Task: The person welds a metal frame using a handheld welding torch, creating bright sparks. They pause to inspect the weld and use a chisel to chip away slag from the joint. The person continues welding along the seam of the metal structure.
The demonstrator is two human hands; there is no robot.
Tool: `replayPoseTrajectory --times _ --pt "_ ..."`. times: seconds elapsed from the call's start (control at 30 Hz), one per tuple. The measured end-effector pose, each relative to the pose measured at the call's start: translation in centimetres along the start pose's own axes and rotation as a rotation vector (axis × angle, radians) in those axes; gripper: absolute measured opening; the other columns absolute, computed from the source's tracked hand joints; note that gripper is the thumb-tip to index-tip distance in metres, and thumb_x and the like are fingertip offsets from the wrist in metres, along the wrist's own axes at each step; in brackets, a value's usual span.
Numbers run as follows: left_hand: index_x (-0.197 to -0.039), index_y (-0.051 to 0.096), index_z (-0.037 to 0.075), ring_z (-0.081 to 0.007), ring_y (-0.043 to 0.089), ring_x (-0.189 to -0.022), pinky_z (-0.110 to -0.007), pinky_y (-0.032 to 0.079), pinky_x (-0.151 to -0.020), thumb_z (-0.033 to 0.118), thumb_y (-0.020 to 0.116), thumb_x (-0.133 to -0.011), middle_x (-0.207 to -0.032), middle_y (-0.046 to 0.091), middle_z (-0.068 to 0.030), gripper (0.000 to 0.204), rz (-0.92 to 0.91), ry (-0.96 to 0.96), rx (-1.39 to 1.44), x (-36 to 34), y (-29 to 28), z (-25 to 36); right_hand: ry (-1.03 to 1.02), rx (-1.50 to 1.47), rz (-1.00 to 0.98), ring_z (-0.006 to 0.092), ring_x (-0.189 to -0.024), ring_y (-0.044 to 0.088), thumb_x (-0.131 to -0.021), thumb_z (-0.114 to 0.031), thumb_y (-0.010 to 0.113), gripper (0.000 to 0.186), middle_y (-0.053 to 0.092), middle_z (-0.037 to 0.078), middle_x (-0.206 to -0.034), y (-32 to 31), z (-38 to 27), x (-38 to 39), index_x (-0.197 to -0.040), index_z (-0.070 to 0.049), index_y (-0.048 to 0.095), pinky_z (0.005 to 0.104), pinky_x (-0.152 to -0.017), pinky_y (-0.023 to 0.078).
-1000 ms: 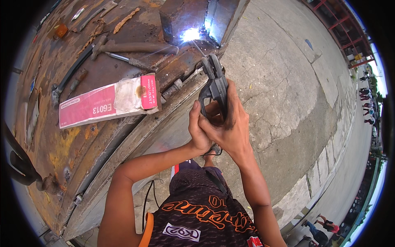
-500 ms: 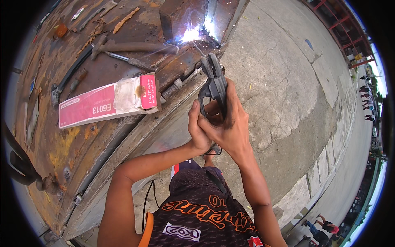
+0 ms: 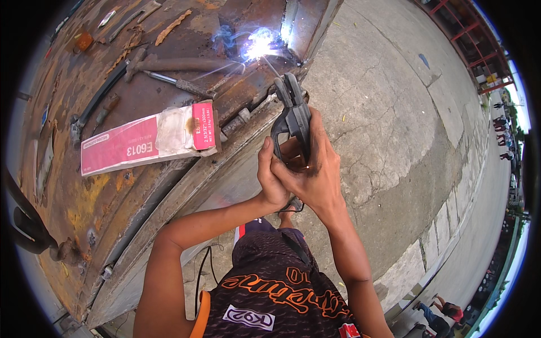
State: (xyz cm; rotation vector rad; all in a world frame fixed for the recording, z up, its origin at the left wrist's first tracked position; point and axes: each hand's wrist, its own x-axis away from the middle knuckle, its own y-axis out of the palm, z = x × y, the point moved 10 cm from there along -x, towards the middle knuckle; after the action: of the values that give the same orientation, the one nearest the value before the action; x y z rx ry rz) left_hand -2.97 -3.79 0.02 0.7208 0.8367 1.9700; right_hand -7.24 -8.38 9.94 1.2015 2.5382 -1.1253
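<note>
My right hand [image 3: 321, 174] is wrapped around a black electrode holder [image 3: 294, 112], with my left hand [image 3: 271, 180] closed beneath it, thumb upright along its lower side. A thin electrode [image 3: 272, 68] runs from the jaws to a bright arc with smoke [image 3: 261, 46], at the foot of an upright metal piece [image 3: 301, 28] on a rusty steel top [image 3: 96, 219]. Just left of my hands lies a torn pink and white box [image 3: 121, 151]. Behind it are a hammer [image 3: 191, 65] and a thinner tool with a worn grip [image 3: 189, 87].
Metal scraps [image 3: 172, 25], a long dark tool [image 3: 100, 101] and a dark fitting [image 3: 25, 225] are on the steel top. A black cable [image 3: 208, 259] hangs by my legs. Cracked concrete [image 3: 383, 129] stretches rightward toward several distant people [image 3: 500, 138] and more people nearby [image 3: 437, 315].
The arc's glow and smoke have changed shape, with bluish smoke now spreading left. A small spark shows by my fingers. My hands and the holder have barely moved.
</note>
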Motion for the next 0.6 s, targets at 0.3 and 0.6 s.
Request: replayPoseTrajectory --times 0.3,0.6 --pt "-0.128 0.057 -0.006 -0.0185 0.065 -0.100 -0.031 0.050 -0.089 0.071 0.024 -0.096 -0.111 0.067 -0.0119 0.090 -0.019 0.013 0.007 -0.10 0.21 0.10 -0.012 0.030 0.004 0.0240 -0.076 0.073 -0.071 -0.020 0.081 0.092 0.069 0.015 -0.091 -0.06 -0.13 -0.08 -0.147 0.006 0.035 0.0345 -0.064 0.060" --pt "-0.129 0.058 -0.007 -0.0200 0.062 -0.104 -0.032 0.047 -0.091 0.077 0.028 -0.091 -0.116 0.066 -0.0138 0.097 -0.012 -0.004 -0.031 -0.24 0.00 -0.05 0.034 -0.051 -0.046 0.0318 -0.077 0.071 -0.071 -0.026 0.082 0.101 0.063 0.020 -0.106 0.51 0.43 -0.03 -0.152 -0.001 0.028 0.0406 -0.063 0.060"
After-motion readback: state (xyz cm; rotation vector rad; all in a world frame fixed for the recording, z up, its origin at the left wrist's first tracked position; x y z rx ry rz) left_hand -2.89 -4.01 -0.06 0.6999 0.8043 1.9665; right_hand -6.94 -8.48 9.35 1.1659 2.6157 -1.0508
